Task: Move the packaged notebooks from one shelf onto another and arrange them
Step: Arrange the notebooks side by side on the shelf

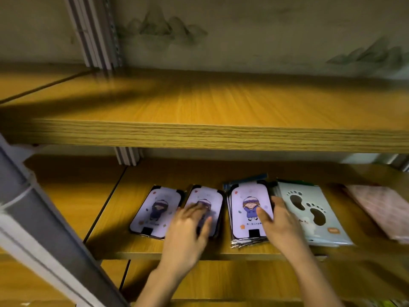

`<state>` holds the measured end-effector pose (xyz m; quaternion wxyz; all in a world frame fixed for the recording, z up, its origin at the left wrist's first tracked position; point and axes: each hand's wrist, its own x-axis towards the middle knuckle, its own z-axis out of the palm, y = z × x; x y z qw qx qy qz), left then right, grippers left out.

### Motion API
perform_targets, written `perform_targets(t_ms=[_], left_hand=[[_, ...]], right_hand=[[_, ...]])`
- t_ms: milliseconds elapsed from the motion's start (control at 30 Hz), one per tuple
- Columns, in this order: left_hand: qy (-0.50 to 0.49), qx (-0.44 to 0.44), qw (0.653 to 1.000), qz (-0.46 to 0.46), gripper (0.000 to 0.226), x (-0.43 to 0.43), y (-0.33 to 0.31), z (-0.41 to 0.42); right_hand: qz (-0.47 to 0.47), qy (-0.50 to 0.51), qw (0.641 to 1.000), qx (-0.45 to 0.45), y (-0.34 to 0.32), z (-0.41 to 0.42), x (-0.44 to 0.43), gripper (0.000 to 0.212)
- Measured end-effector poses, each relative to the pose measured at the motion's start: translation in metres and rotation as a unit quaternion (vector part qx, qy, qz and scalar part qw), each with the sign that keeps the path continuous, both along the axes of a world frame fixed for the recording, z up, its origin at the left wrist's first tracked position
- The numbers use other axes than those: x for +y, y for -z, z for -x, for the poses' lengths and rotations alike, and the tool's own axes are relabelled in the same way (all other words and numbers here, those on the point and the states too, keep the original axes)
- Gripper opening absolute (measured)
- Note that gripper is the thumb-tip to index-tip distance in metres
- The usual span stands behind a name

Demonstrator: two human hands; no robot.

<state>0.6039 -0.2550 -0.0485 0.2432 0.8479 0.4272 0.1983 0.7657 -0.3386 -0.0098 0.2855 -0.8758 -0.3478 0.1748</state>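
Observation:
On the lower wooden shelf (155,249) lie packaged notebooks with lilac covers and a cartoon figure. The left notebook (152,209) lies alone. My left hand (188,229) rests flat on the middle notebook (210,198), fingers spread. To its right is a stack of the same notebooks (245,209) in shiny wrap; my right hand (281,222) grips its right edge, thumb on the top cover. The upper wooden shelf (221,103) holds nothing.
Right of the stack lies a pale blue package with footprints (309,216), then a pink patterned package (380,211). A grey metal upright (39,218) slants across the lower left. Another upright (93,34) stands at the back of the upper shelf.

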Motion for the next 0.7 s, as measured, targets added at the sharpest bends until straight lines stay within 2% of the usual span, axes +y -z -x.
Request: perform_targets(t_ms=[167, 267, 467, 600, 700], left_hand=[[-0.099, 0.017, 0.995, 0.000, 0.058, 0.025, 0.004, 0.027], [-0.153, 0.020, 0.988, -0.010, 0.047, 0.034, 0.009, 0.045], [-0.173, 0.045, 0.981, 0.080, 0.053, 0.046, 0.012, 0.070], [-0.173, 0.051, 0.978, 0.102, 0.085, 0.051, 0.014, 0.076], [-0.184, 0.042, 0.979, 0.082, 0.103, 0.052, 0.012, 0.078]], right_hand=[[0.016, 0.003, 0.998, -0.053, -0.002, -0.010, -0.009, 0.046], [0.027, -0.010, 0.998, -0.061, -0.001, -0.009, -0.005, 0.046], [0.055, -0.046, 0.996, -0.052, 0.002, 0.007, 0.019, 0.051], [0.083, -0.066, 0.993, -0.058, 0.009, 0.011, 0.028, 0.051], [0.106, -0.068, 0.989, -0.078, 0.015, 0.011, 0.032, 0.055]])
